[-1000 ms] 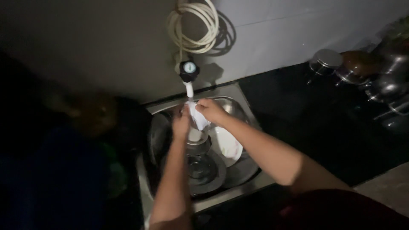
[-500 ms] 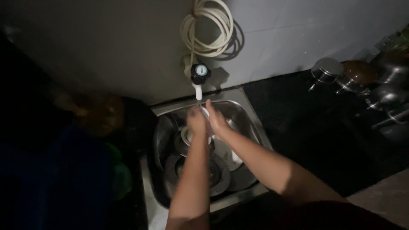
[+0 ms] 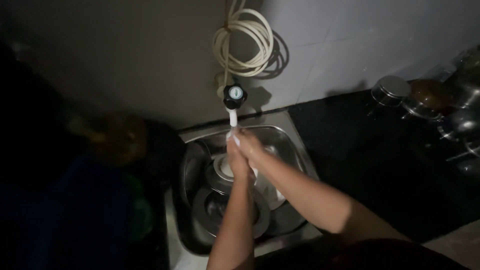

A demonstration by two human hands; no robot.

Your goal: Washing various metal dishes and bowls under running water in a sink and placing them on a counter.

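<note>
Hands [image 3: 242, 150] pressed together under white spout [image 3: 232, 120]

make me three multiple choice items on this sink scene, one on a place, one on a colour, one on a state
1. Where are the left hand and right hand?
A. under the tap, over the sink
B. on the dark counter
C. on the hose

2. What colour is the coiled hose on the wall?
A. red
B. off-white
C. black

3. How do the hands stand?
A. far apart
B. pressed together
C. each gripping a pot

A: both hands meet below the spout, above the basin.
B: the coil looks pale cream.
B: the hands touch each other.
</note>
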